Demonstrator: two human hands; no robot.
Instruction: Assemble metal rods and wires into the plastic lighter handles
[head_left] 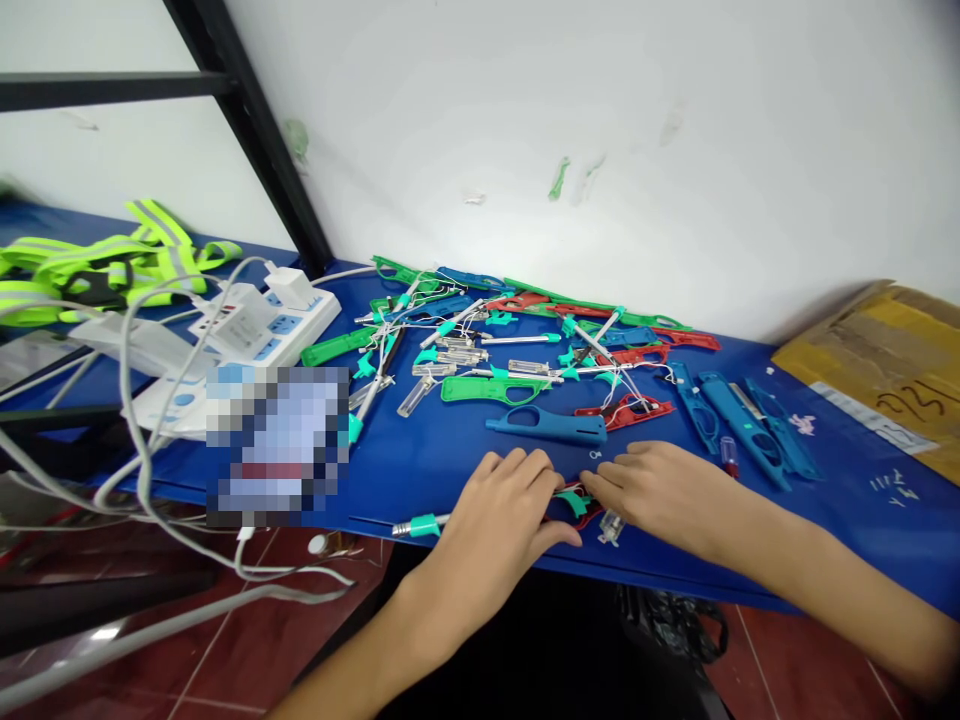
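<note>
A partly assembled stick lighter lies at the table's front edge under my hands. Its metal tube with a teal collar (424, 525) sticks out to the left. A teal trigger (574, 500) and bits of red casing show between the hands, and a transparent fuel tank (611, 528) lies by the right fingers. My left hand (510, 500) is closed over the tube side, its thumb stretched along the front. My right hand (637, 485) pinches the other end; its fingertips are partly hidden. Just beyond lies a blue casing half (547, 424).
Casing halves (495, 389), tubes, wires and fuel tanks are heaped toward the wall. A screwdriver (728, 455) and blue casings (742, 425) lie at right, before a cardboard box (885, 370). A power strip (300, 325), cables, a blurred-out phone (285, 440) and reflective straps (112, 260) occupy the left.
</note>
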